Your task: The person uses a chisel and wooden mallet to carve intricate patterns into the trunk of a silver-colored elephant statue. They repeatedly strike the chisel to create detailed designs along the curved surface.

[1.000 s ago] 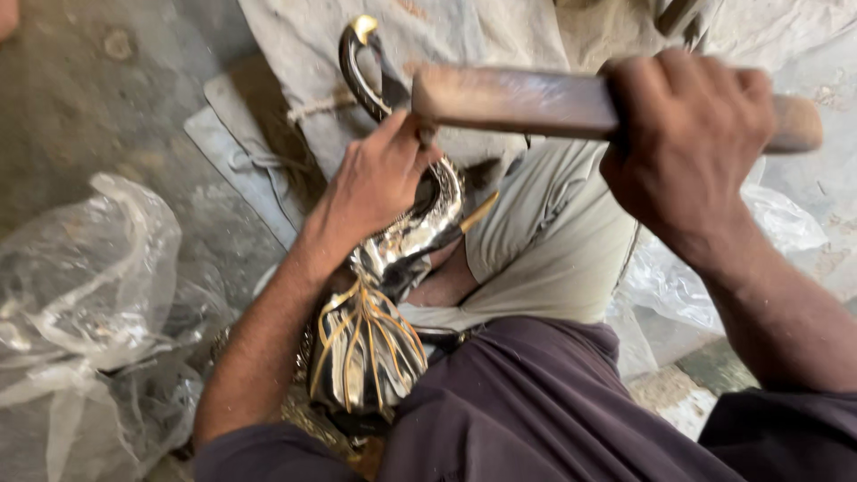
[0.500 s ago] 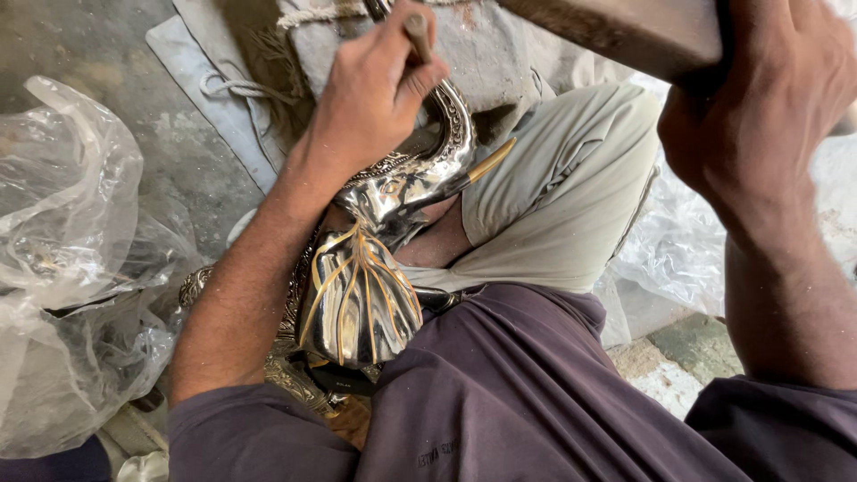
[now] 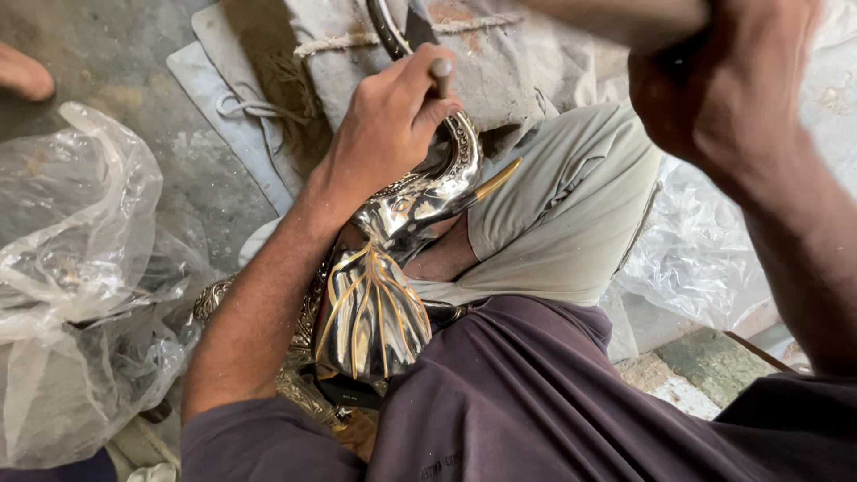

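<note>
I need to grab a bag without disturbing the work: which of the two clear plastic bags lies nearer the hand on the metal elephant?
The crumpled bag at left, beside the left hand; the other bag lies beyond the knee.

A shiny silver metal elephant figurine with gold-lined fanned ear and gold tusk (image 3: pixel 393 268) is resting in the lap against the beige trouser knee (image 3: pixel 562 214), its engraved trunk curving upward beyond the knee. A blurred wooden mallet handle (image 3: pixel 625 16) is hovering above the knee.
</note>
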